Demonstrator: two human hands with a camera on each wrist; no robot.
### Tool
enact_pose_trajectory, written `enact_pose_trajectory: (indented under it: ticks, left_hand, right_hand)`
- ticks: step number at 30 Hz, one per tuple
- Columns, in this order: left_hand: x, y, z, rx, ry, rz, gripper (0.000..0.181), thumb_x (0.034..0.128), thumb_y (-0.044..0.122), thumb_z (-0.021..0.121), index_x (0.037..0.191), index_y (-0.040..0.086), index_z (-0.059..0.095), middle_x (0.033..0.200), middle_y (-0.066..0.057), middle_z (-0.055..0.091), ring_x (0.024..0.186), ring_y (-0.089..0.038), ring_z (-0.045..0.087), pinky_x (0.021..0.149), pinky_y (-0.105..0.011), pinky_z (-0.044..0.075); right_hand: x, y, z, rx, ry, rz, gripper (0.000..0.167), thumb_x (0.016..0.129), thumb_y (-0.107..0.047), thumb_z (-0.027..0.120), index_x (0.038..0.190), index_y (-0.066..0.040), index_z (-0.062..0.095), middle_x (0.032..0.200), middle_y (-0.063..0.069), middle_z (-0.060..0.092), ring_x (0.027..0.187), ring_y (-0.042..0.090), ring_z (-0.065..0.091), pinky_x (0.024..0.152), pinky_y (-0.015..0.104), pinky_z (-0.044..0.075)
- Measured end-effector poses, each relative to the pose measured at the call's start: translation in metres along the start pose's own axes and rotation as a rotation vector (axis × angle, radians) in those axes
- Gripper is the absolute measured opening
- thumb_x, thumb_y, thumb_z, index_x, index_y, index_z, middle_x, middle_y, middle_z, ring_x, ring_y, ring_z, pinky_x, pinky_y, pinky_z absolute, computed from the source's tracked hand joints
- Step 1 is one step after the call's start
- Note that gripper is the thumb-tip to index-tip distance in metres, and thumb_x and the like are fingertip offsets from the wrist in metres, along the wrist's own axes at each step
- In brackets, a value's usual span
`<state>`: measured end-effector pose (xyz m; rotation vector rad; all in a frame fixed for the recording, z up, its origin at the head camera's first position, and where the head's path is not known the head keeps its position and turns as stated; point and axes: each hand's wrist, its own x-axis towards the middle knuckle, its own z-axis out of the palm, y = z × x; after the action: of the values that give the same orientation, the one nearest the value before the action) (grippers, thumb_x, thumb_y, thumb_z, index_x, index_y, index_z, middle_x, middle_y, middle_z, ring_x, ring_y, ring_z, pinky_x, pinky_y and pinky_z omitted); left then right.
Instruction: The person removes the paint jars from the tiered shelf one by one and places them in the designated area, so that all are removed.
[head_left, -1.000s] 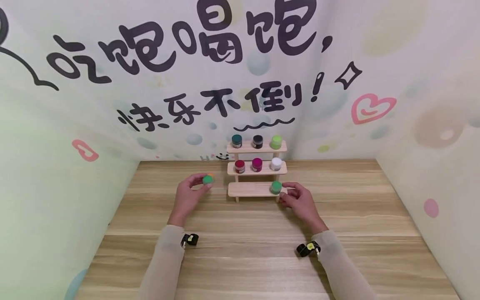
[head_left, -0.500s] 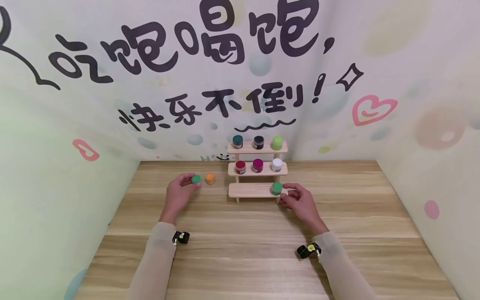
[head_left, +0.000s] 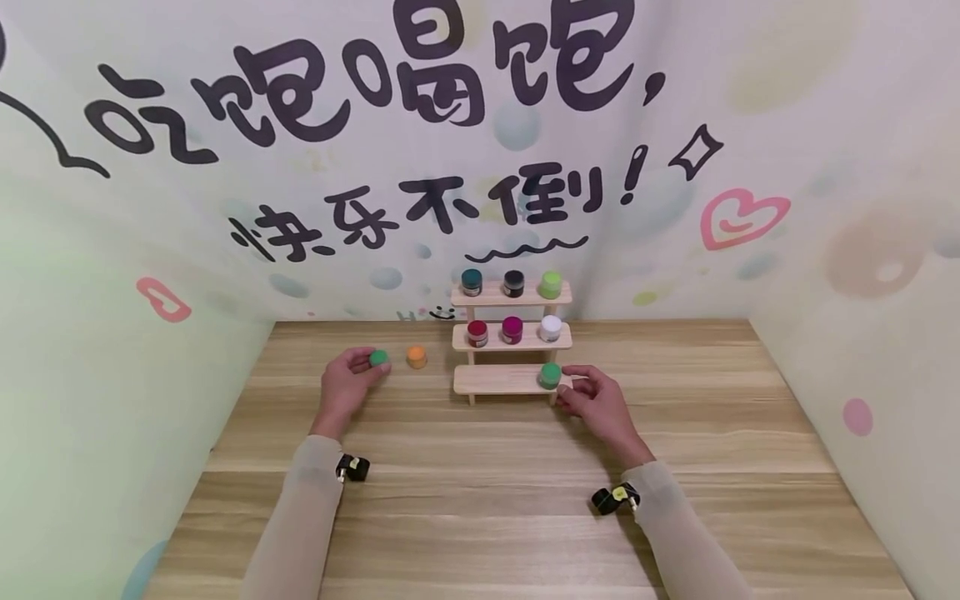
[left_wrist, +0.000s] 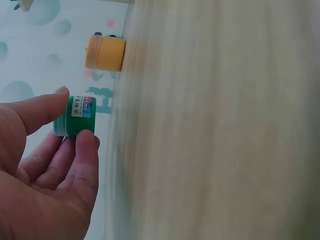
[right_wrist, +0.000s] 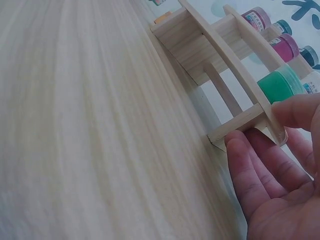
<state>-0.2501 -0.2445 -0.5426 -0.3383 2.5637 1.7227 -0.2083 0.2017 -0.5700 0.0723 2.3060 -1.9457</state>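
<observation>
Looking in from my end, I get a printed wall along the far edge of a wood-grain table. Open tabletop runs from the rack's front legs down between the two sleeves, and both side edges lie well out from the hands.

Near that far edge stands a three-tier wooden rack, upright, its long axis running left to right, parallel to the wall. My right hand pinches the right end of its bottom tier, thumb above, fingers curled beneath. My left hand is out to the rack's left, well apart from it, thumb and fingertips closed around a green jar.

That jar is upright, lid up and base down, raised off the tabletop. Between it and the rack, an orange jar stands on the table, lid up too.

A second green jar sits at the bottom tier's right end, just beside my right thumb; I can't tell whether they touch. Bare board stretches left of it. Three upright jars line the middle tier, three more the top.
</observation>
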Motion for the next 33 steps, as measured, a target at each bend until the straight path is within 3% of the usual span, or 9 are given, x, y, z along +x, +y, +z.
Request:
enact_pose_trajectory:
  ticks: [13, 33]
  left_hand:
    - [0.014, -0.008, -0.001, 0.025, 0.015, -0.005, 0.054, 0.0962, 0.022, 0.08, 0.143, 0.005, 0.06, 0.146, -0.021, 0.063, 0.135, -0.036, 0.061, 0.116, -0.048, 0.049]
    - [0.013, -0.005, -0.003, -0.011, -0.007, -0.049, 0.062, 0.0946, 0.026, 0.082, 0.148, 0.006, 0.057, 0.15, -0.019, 0.06, 0.139, -0.034, 0.058, 0.118, -0.047, 0.046]
  right_hand:
    - [-0.003, -0.002, 0.002, -0.007, -0.005, 0.009, 0.041, 0.103, -0.019, 0.072, 0.14, -0.007, 0.06, 0.113, 0.024, 0.075, 0.096, 0.028, 0.078, 0.082, 0.034, 0.066]
    - [-0.002, -0.003, 0.002, 0.008, 0.0, -0.001, 0.04, 0.102, -0.015, 0.071, 0.139, -0.004, 0.06, 0.109, 0.023, 0.075, 0.092, 0.025, 0.078, 0.08, 0.033, 0.066]
